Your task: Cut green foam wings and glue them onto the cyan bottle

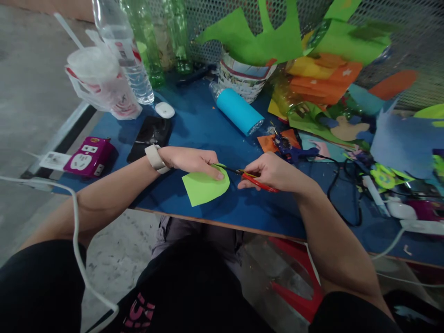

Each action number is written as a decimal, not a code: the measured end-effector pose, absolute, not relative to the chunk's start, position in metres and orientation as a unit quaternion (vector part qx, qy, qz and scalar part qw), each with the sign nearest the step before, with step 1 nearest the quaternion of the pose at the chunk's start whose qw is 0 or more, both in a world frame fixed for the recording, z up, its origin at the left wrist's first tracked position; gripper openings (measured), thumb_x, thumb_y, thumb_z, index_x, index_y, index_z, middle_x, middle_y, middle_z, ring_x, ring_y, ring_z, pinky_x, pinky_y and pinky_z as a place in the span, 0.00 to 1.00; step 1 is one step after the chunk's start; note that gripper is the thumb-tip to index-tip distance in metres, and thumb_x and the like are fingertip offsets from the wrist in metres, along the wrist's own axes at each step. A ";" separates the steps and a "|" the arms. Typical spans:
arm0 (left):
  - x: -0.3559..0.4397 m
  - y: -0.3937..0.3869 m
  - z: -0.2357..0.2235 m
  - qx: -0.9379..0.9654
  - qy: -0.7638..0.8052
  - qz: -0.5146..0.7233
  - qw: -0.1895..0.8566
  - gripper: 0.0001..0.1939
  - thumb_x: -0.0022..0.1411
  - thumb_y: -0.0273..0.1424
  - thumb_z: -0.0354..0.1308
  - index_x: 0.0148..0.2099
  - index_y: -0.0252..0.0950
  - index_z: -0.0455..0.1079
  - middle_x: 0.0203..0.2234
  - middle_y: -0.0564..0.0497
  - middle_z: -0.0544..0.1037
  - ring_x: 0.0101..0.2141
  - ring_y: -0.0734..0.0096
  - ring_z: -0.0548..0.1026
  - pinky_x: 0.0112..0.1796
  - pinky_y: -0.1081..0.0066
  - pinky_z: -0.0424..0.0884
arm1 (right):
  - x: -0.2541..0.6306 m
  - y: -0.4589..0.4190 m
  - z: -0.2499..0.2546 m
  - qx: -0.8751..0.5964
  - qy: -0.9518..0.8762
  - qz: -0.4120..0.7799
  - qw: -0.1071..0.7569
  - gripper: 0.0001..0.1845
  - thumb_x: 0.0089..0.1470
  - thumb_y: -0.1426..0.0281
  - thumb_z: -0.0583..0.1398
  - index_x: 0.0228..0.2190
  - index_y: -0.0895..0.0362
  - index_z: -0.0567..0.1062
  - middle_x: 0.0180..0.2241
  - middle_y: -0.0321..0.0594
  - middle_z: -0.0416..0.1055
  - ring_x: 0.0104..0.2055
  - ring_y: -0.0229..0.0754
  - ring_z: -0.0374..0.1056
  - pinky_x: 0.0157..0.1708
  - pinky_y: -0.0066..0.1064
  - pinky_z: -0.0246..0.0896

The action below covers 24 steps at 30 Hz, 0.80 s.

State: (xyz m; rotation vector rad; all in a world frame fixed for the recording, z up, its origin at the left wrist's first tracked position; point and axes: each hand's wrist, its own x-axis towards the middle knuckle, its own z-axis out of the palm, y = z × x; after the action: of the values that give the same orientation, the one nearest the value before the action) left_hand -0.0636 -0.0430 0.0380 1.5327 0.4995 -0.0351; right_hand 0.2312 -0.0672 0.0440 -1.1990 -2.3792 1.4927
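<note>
Left-hand grip (198, 162) was clamped on the green paper (204, 188), thumb on top, apparently to steady it over the near part of the tabletop (194, 113), its curved edge turned toward three o'clock. On that side, the right-hand grip (268, 171) was wrapped round the red handles of the scissors (263, 186), blades pointing toward nine o'clock, probably to bring them against the paper near the thumb.

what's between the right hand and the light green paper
In the head view, the red-handled scissor blades reach from the right hand to the light green paper.
</note>
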 end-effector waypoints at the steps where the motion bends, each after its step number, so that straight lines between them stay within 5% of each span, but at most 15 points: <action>1: -0.064 -0.043 0.038 0.690 0.220 -0.014 0.689 0.32 0.67 0.56 0.79 0.25 0.36 0.78 0.18 0.50 0.73 0.19 0.73 0.67 0.19 0.73 0.64 | 0.231 -0.067 0.044 -0.390 -0.779 0.488 0.045 0.45 0.54 0.29 0.76 0.18 0.54 0.72 0.18 0.34 0.63 0.23 0.35 0.54 0.24 0.34 0.48; 7: -0.064 -0.042 0.040 0.708 0.224 -0.008 0.670 0.34 0.68 0.57 0.77 0.23 0.37 0.75 0.18 0.49 0.73 0.19 0.72 0.68 0.18 0.72 0.66 | 0.235 -0.070 0.044 -0.416 -0.770 0.479 0.070 0.43 0.52 0.33 0.80 0.18 0.54 0.71 0.19 0.31 0.56 0.24 0.35 0.50 0.23 0.34 0.43; 11: -0.066 -0.039 0.037 0.732 0.210 0.011 0.648 0.36 0.70 0.55 0.76 0.20 0.37 0.69 0.16 0.53 0.66 0.17 0.76 0.62 0.18 0.73 0.61 | 0.239 -0.070 0.048 -0.432 -0.755 0.484 0.096 0.37 0.49 0.38 0.83 0.23 0.54 0.78 0.19 0.32 0.63 0.24 0.36 0.55 0.24 0.34 0.50; 18: -0.063 -0.043 0.030 0.712 0.294 0.165 0.616 0.30 0.75 0.52 0.72 0.28 0.35 0.78 0.20 0.50 0.75 0.21 0.75 0.70 0.22 0.75 0.66 | 0.220 -0.067 0.027 -0.456 -0.667 0.479 0.343 0.37 0.49 0.33 0.81 0.31 0.54 0.84 0.28 0.42 0.81 0.27 0.43 0.74 0.28 0.37 0.70; 24: -0.051 -0.053 0.024 0.687 0.301 0.270 0.604 0.31 0.77 0.57 0.70 0.34 0.35 0.79 0.23 0.52 0.76 0.23 0.77 0.69 0.23 0.74 0.64 | 0.195 -0.076 0.015 -0.452 -0.607 0.477 0.448 0.35 0.42 0.37 0.85 0.29 0.51 0.81 0.29 0.38 0.78 0.31 0.43 0.71 0.34 0.38 0.75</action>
State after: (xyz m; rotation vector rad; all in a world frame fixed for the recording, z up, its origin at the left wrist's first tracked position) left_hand -0.0515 -0.0528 0.0237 1.5901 0.6968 0.6240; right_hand 0.1951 -0.0759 0.0149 -1.1181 -1.5013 1.1794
